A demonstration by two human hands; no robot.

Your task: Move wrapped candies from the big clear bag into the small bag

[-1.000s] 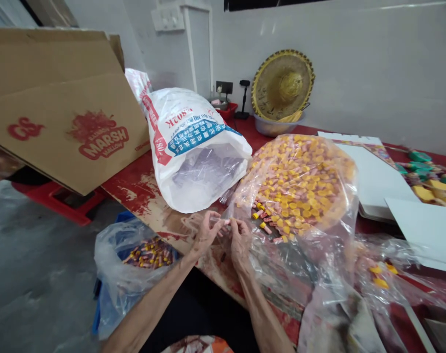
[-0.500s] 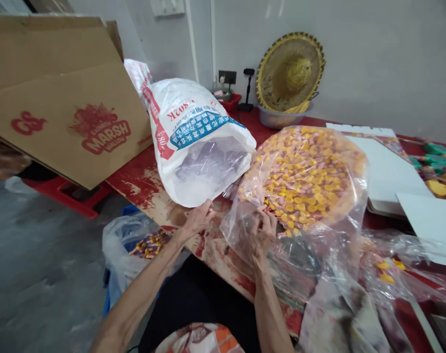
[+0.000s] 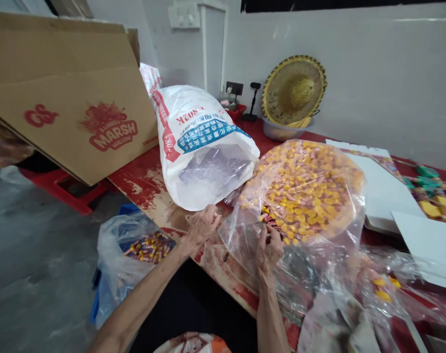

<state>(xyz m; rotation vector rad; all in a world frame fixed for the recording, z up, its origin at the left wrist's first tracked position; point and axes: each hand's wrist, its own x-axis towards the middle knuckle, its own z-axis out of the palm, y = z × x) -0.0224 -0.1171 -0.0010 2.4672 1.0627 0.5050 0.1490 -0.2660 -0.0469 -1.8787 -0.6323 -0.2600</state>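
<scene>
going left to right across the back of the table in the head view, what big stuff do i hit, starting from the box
cardboard marshmallow carton → white printed sack → round straw hat → white boards → green and yellow pieces
</scene>
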